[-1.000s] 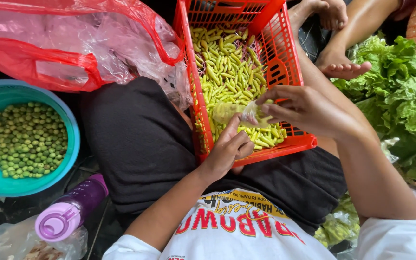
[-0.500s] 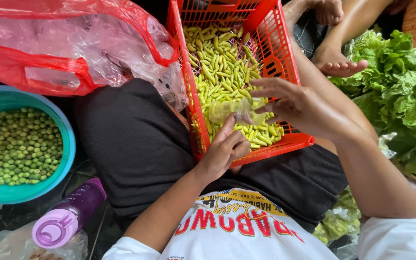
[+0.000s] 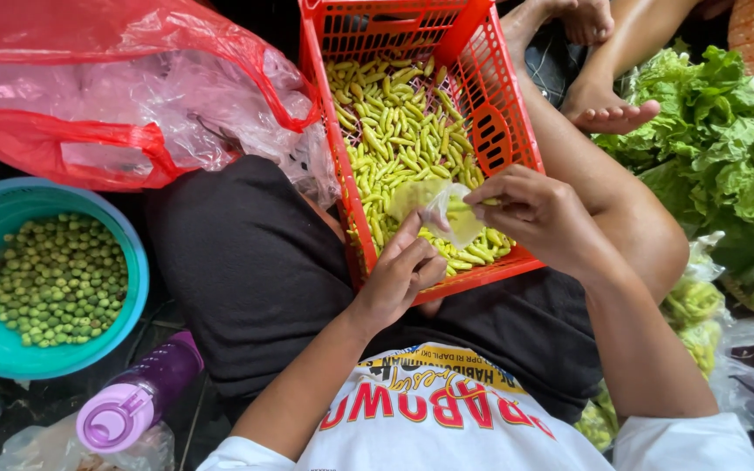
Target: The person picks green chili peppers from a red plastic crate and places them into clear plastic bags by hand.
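Dark floor [image 3: 10, 410] in even daylight, crowded with bags and greens [image 3: 726, 148].

Left hand [image 3: 401, 272] fingers pinched; right hand [image 3: 538, 214] curled, fingertips pinching; forearms converge.

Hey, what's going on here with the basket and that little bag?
A seated person holds a small clear plastic bag open with both hands, left hand and right hand, over a red plastic basket of yellow-green chillies on their lap. A teal bowl of small green round fruits sits to their left.
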